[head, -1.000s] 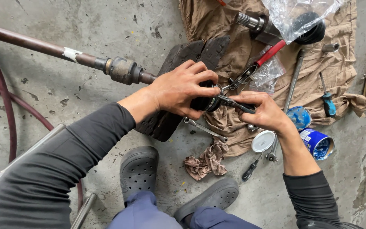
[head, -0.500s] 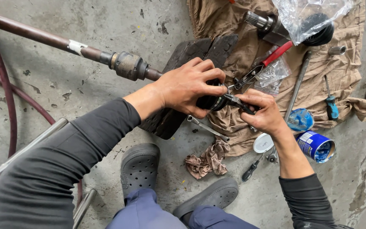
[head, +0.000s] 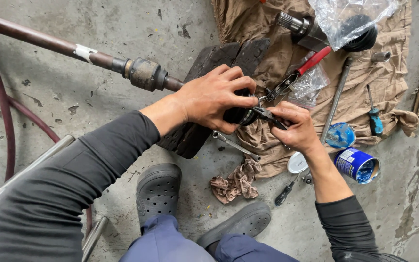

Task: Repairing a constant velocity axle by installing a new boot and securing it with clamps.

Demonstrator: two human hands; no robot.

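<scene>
- Head view, looking down past the person's knees at a concrete floor.
- Left hand point(head: 214, 99) reaches in from lower left, sleeve dark grey, fingers curled over a dark round joint point(head: 238, 115) at the end of a rusty shaft point(head: 141, 73). The grip is closed around it, thumb underneath.
- Right hand point(head: 294, 127) comes up from lower right, wrist bent, fingers closed on pliers point(head: 267, 115) whose tip meets the joint just beside the left fingertips.
- The joint lies between the two hands, over a black wood block point(head: 219, 58) and the edge of a brown cloth point(head: 267, 48).
- A second pair of red-handled pliers point(head: 297, 75) lies on the cloth just above the hands.
- A wrench point(head: 233, 144) lies below the hands, partly on the cloth.
- Farther right on the cloth: a metal rod point(head: 335, 102), a small screwdriver point(head: 373, 116), a blue lid point(head: 340, 135).
- A blue tin point(head: 357, 165) lies on its side on the floor, near the right forearm.
- At the top, a splined part point(head: 297, 24) sits under a clear plastic bag point(head: 350, 19).
- A crumpled rag point(head: 236, 180) lies above two grey clogs point(head: 158, 191).
- A red hose point(head: 6, 121) curves along the left edge.
</scene>
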